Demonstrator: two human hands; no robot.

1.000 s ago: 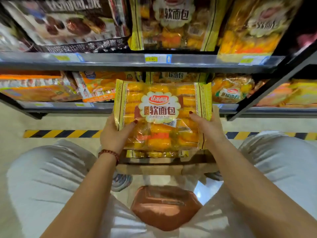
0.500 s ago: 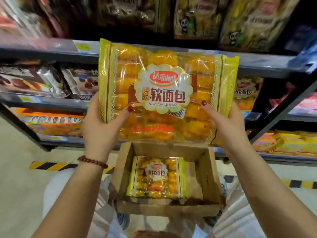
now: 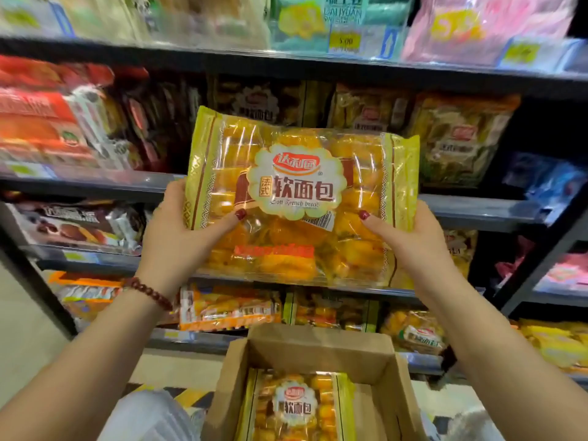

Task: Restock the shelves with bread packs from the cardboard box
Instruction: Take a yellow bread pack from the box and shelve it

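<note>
I hold a yellow, clear-windowed bread pack [image 3: 302, 198] upright in front of the shelves. My left hand [image 3: 178, 237] grips its lower left edge, thumb on the front. My right hand [image 3: 410, 243] grips its lower right edge the same way. The pack hangs level with a dark shelf row [image 3: 366, 113] that holds similar yellow bread packs behind it. Below, the open cardboard box [image 3: 318, 348] holds another bread pack [image 3: 296, 409] of the same kind, lying flat.
Grey shelf boards [image 3: 95, 183] run across the view, stacked with red, brown and orange snack packs. Pastel packs and price tags [image 3: 345, 41] sit on the top shelf. A dark upright post [image 3: 541, 262] stands at the right. My knees flank the box.
Both hands have raised the bread pack from just above the box up to the level of a higher shelf. My view has tilted upward, showing more shelves.
</note>
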